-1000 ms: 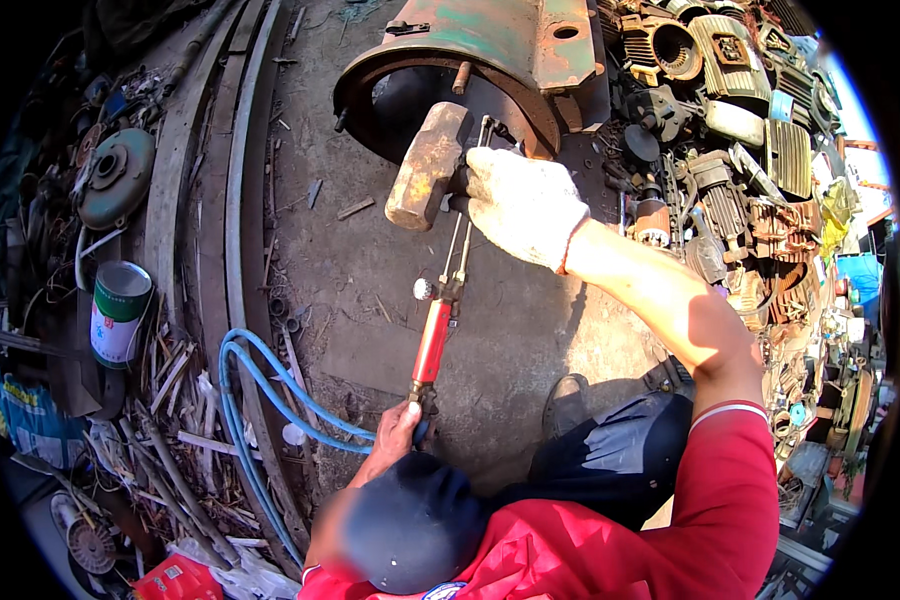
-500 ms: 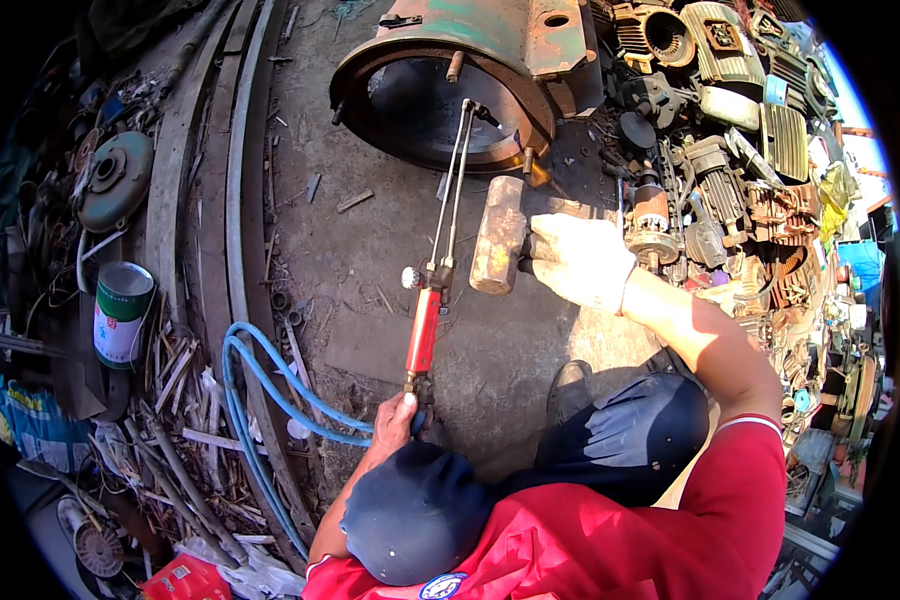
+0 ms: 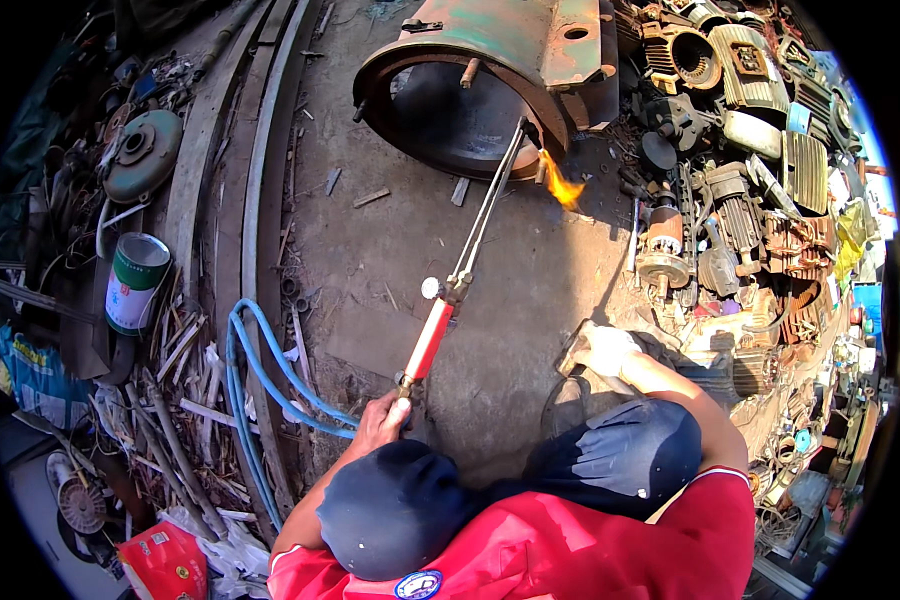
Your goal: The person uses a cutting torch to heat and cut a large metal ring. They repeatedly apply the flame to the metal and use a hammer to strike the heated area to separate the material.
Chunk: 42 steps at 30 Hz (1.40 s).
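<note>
My left hand grips the rear of a red-handled cutting torch. Its long thin tubes reach forward to the rim of a big rusty green cylindrical housing. An orange flame burns at the torch tip by the housing's lower right edge. My right hand, in a white glove, is low beside my knee. It is closed on a hammer that is mostly hidden.
Blue hoses run from the torch back along the ground at left. A green and white can stands among scrap rods. Long metal rails lie at left. A heap of old motors fills the right side.
My right hand has swung the hammer down from the housing rim to beside my knee. The torch tip now shows an orange flame at the housing's edge.
</note>
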Each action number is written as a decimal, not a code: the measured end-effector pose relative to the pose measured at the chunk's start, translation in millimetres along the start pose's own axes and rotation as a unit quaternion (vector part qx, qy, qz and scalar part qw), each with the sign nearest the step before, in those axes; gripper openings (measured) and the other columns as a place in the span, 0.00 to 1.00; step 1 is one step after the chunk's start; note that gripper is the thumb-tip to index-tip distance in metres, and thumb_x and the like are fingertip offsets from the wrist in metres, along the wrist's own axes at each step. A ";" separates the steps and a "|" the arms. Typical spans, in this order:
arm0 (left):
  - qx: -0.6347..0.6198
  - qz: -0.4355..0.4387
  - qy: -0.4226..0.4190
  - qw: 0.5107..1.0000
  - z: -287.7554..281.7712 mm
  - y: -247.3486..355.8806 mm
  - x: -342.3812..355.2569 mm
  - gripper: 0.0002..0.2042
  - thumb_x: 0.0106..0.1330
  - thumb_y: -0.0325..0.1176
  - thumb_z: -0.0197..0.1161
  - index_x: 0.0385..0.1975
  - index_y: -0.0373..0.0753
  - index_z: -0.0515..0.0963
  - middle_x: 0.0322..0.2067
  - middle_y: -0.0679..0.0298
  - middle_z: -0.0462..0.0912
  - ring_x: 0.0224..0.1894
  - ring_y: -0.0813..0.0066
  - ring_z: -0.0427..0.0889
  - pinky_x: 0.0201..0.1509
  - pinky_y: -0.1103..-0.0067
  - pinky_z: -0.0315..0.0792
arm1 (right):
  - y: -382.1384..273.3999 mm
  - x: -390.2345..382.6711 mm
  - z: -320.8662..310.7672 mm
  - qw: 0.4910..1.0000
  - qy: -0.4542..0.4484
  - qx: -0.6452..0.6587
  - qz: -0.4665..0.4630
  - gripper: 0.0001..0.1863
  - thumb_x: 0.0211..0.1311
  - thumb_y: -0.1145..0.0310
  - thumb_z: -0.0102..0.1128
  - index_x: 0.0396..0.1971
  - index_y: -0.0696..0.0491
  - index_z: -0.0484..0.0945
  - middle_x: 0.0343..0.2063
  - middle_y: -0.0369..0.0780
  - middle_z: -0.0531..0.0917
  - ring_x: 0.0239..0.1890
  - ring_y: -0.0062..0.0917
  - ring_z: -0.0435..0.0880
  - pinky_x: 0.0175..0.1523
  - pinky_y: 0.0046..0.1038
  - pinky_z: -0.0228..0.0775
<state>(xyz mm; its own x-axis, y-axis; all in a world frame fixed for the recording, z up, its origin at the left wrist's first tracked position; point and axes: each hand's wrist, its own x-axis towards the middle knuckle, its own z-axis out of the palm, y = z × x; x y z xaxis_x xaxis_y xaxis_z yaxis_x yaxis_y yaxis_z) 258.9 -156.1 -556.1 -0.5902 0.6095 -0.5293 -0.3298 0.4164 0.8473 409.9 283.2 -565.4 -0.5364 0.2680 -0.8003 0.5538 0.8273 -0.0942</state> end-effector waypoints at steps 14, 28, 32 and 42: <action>0.005 0.171 -0.041 0.984 5.7 -6.6 -32.7 0.26 0.72 0.55 0.59 0.44 0.31 0.75 0.24 0.58 0.74 0.24 0.66 0.73 0.30 0.69 0.69 | -233.0 -105.3 -55.6 0.894 -0.065 0.369 -0.247 0.30 0.61 0.48 0.74 0.51 0.60 0.83 0.41 0.49 0.88 0.47 0.33 0.88 0.51 0.32 0.78; 0.242 0.299 -0.263 0.885 125.1 116.3 87.8 0.36 0.73 0.57 0.59 0.68 0.30 0.66 0.62 0.42 0.70 0.65 0.44 0.72 0.72 0.61 0.65 | -164.5 -94.9 -123.0 0.894 0.327 0.256 -0.166 0.23 0.64 0.54 0.68 0.42 0.61 0.78 0.32 0.54 0.86 0.40 0.51 0.87 0.45 0.43 0.79; 0.310 0.219 -0.299 0.876 85.3 83.5 79.2 0.33 0.75 0.55 0.57 0.64 0.28 0.72 0.56 0.47 0.74 0.57 0.52 0.80 0.65 0.63 0.72 | -130.1 -95.9 -114.3 0.956 0.269 0.092 -0.071 0.23 0.64 0.51 0.64 0.43 0.58 0.77 0.32 0.56 0.85 0.40 0.55 0.86 0.45 0.47 0.78; 0.252 0.269 0.052 0.928 -13.5 124.3 66.5 0.13 0.71 0.34 0.65 0.49 0.32 0.81 0.40 0.55 0.81 0.40 0.62 0.84 0.45 0.72 0.78 | -67.8 -64.0 -109.8 0.959 0.276 0.040 -0.046 0.23 0.62 0.50 0.63 0.44 0.56 0.77 0.33 0.54 0.86 0.40 0.53 0.87 0.48 0.49 0.77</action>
<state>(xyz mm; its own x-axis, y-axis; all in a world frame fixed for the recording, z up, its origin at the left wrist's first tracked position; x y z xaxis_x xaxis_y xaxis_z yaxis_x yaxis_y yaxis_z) 168.8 -72.9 -485.5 -0.6457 0.7636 -0.0071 0.4044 0.3499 0.8450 336.8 264.1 -442.8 -0.8281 0.4353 -0.3532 0.5239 0.8251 -0.2116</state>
